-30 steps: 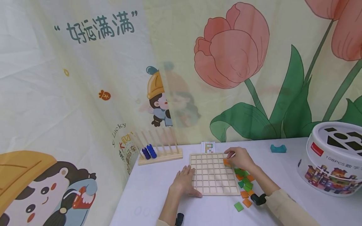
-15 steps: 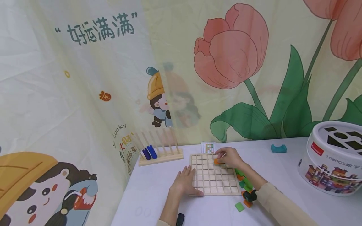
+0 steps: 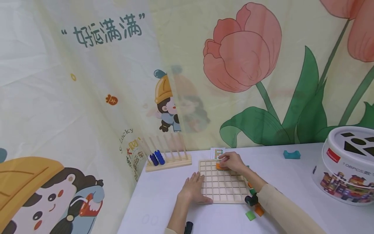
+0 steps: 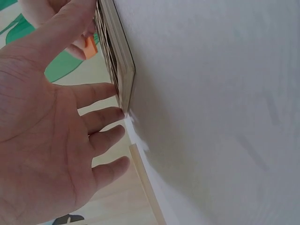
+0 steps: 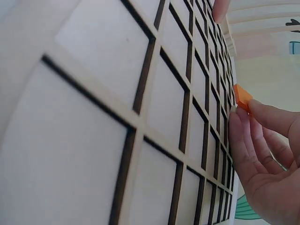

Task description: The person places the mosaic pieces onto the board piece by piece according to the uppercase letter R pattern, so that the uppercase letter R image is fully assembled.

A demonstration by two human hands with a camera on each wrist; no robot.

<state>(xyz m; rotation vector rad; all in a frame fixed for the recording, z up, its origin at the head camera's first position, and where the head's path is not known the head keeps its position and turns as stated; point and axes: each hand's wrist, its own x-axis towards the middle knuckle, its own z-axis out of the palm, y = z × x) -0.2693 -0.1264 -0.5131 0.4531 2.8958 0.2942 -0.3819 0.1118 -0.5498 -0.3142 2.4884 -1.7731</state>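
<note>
In the head view my left hand lies with straight, spread fingers along the left side of a wooden grid board. The left wrist view shows its fingertips right at the board's edge. Over the board's far rows, my right hand pinches an orange square tile between thumb and fingers. That tile stands tilted close over the grid in the right wrist view. Just behind the board lies a small card with a coloured pattern, partly covered by the right hand.
Loose tiles lie right of the board, among them a green tile and an orange one; the right forearm hides several. A counting rack with blue beads stands back left. A teal block and a white bucket are at right.
My right hand has moved left across the board's far rows, carrying the orange tile from near the right edge towards the middle. The left hand has stayed at the board's left side.
</note>
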